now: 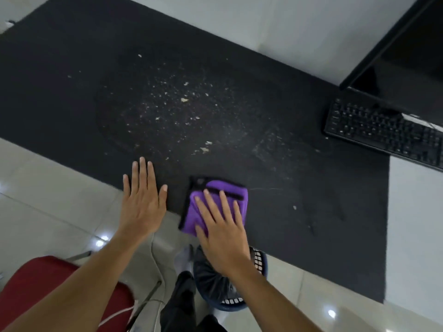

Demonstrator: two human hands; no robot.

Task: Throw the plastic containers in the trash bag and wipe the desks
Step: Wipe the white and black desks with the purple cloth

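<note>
**Cloth** [226, 185]: purple, folded into a pad. It lies at the near edge of the tabletop [299, 212], with one corner overhanging that edge.

**Right hand** [223, 236]: grip released. The fingers [225, 207] are straight and spread, pressing flat on the cloth — nothing is clenched.

**Left hand** [141, 207]: grip likewise released. The palm lies flat on the dark tabletop just beside the cloth, not touching it.

**Handling (judged):**
- The cloth is light, soft and limp. It will likely bunch or unfold if pushed from one edge.
- Load it from above with the flat palm over its middle rather than pinching a corner.
- The dark surface looks textured, so expect drag, not slip.

**Surroundings:** crumbs [182, 99] lie scattered well beyond the cloth, toward the middle of the tabletop. The trash bag [206, 274] sits in a basket [260, 258] below the near edge — well placed to receive sweepings. No plastic containers are in view.
</note>
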